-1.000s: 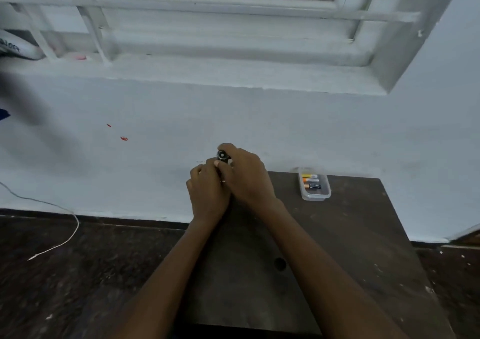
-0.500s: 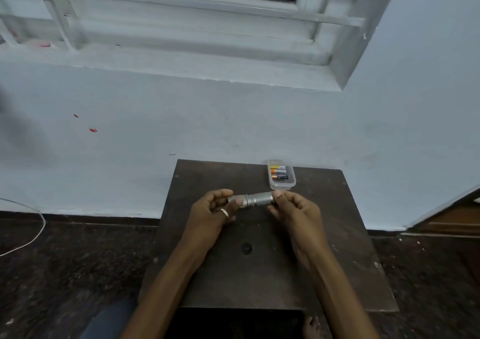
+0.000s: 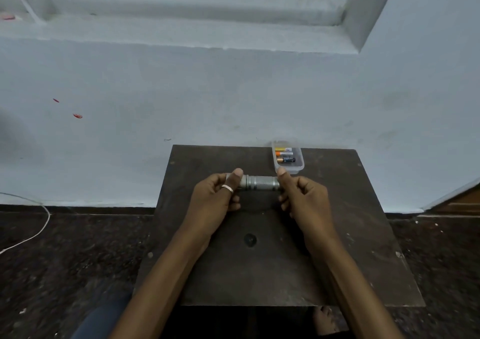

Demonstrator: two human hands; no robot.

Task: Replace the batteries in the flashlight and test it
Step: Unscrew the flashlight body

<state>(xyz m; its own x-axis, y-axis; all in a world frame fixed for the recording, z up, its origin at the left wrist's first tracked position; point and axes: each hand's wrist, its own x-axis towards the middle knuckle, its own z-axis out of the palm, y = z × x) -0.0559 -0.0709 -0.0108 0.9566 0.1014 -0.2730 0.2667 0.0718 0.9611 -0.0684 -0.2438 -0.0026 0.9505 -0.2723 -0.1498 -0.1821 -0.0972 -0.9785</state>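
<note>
Head view, battery-change task, judged an early step. Shows a flashlight [image 3: 259,183] held level and crosswise just above the far half of the table [image 3: 350,248], one end in each hand. Left hand [image 3: 217,199]: ringed thumb laid over the left end, fingers curled beneath, pinching it. Right hand [image 3: 305,199]: thumb tip on the right end, fingers curled below, pinching likewise. Knurled silver barrel bare between the two grips; body in one piece, no cap off, no cell out. Just beyond the right thumb, near the table's far edge, a clear tray [image 3: 298,168] with three batteries [image 3: 285,155] side by side, no hand on them; fresh or spent, not tellable. Read as the start of unscrewing: a two-handed hold suited to twisting one end against the other. Threaded end not identifiable from here. Next move, on this reading: fix one end, turn the other about the long axis, keep the barrel level against loose cells sliding out, then part the pieces over the table, not the floor. Left to do: cells swapped with polarity checked, cap back on, switch pressed. Off-task: white cable [image 3: 39,224] on the floor at left.
</note>
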